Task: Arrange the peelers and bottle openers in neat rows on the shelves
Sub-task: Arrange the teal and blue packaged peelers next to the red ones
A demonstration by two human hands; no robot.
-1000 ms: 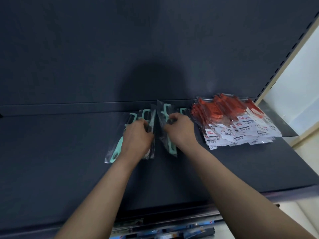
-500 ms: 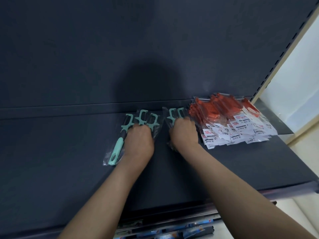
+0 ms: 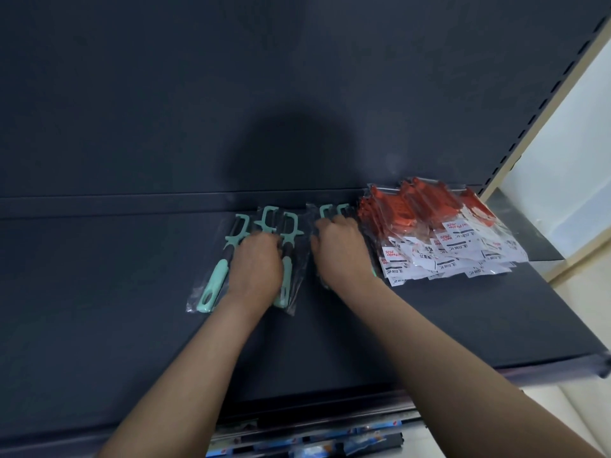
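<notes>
Dark shelf [image 3: 463, 325]. Left hand [image 3: 256, 266] palm-down, fingers curled over three bagged mint peelers [image 3: 213, 285] lying side by side mid-shelf. Right hand [image 3: 344, 256] curled on two more mint packs [image 3: 330, 211]. Just right: heaped red peelers [image 3: 413, 213], against the back

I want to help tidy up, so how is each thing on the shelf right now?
Three green peelers, bagged, lying flat side by side, heads toward the back.
Other green peelers, bagged, mostly covered up.
Red peelers, bagged, in a loose overlapping pile.
Left hand, resting on the three green peelers; grip unclear.
Right hand, resting on the other green peelers; grip unclear.
</notes>
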